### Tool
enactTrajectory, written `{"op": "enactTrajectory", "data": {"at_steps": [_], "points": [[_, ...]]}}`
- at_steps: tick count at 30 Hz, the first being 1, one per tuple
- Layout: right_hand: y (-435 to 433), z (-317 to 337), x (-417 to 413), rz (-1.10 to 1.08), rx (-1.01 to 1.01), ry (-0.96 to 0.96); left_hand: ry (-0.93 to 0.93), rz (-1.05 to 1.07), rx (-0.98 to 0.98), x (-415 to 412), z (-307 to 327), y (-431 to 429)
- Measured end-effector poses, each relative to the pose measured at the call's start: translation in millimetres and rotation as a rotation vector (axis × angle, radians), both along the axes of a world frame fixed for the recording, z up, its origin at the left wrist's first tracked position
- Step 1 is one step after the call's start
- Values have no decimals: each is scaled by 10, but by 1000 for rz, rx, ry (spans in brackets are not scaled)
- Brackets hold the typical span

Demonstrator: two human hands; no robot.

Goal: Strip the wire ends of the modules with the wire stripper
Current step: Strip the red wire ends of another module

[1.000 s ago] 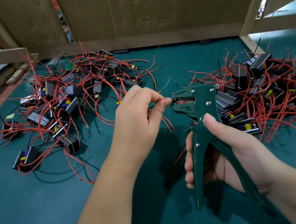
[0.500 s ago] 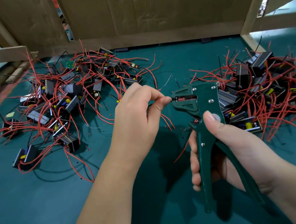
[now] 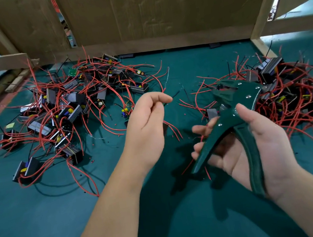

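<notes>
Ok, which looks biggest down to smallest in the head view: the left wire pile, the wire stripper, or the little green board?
Largest: left wire pile.
Then the wire stripper, though nearness to the camera enlarges it.
Smallest: little green board, far back.

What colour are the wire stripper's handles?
Dark green, on both handles of the wire stripper held in the right hand; the head view shows it best.

Single head cam, wide-angle, facing fwd & down, close over table (image 3: 46,228)
</notes>
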State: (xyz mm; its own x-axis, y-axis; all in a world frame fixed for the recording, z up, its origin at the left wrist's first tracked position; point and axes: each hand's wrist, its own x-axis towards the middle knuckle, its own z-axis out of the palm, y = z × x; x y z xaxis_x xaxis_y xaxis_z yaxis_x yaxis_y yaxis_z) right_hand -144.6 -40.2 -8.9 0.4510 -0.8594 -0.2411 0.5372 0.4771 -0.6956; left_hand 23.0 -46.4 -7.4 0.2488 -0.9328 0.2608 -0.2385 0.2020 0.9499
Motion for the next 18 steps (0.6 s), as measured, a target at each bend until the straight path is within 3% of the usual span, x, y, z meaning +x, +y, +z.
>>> {"op": "enactTrajectory", "data": {"at_steps": [4, 6, 9, 12, 14, 17, 18], "points": [[69, -19, 24, 224, -61, 9, 696, -177, 108, -44, 135, 16], [111, -35, 27, 377, -109, 2, 919, -344, 127, -23, 161, 52], [148, -31, 14, 464, -186, 50, 919, -448, 104, -10, 152, 104], [145, -27, 33, 305, -223, 14, 887, -302, 97, 25, 143, 24], [109, -3, 9, 109, -295, -14, 646, -69, 53, 65, 149, -40], [32, 58, -83, -129, -319, 8, -278, 306, 100, 203, 17, -72], [10, 67, -111, -178, -306, 37, -446, 382, 147, 245, -36, -71]]}}
